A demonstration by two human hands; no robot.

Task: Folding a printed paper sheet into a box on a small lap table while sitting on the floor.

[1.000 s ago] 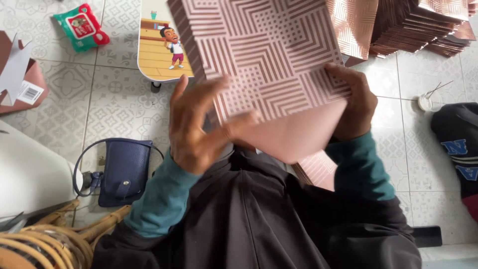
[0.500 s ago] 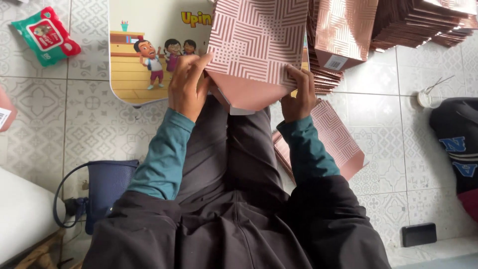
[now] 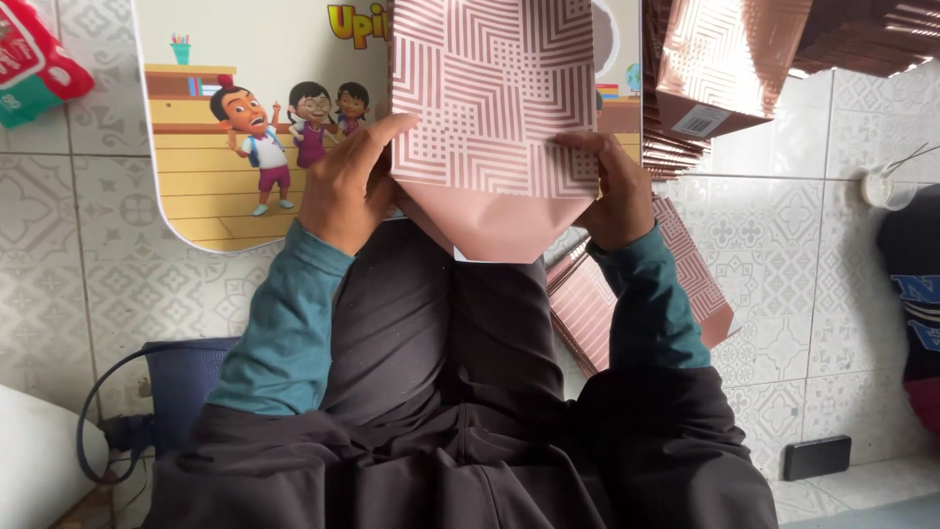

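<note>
My left hand (image 3: 348,186) and my right hand (image 3: 612,186) hold a flat pink paper bag (image 3: 494,98) with a white geometric line pattern. It lies on a small cartoon-printed table (image 3: 245,108) in front of my lap. Each hand presses one lower corner where the bag's plain pink bottom flap (image 3: 485,223) is folded into a point towards me. My thumbs lie on the patterned face.
A stack of the same folded pink bags (image 3: 627,294) lies by my right knee. More bags (image 3: 734,59) are piled at the upper right. A red snack packet (image 3: 34,64) lies upper left, a blue pouch with cable (image 3: 181,387) lower left, a black phone (image 3: 816,456) lower right.
The bag was held up close to the camera and has been lowered onto the cartoon table. Both hands moved forward with it and now press its bottom fold.
</note>
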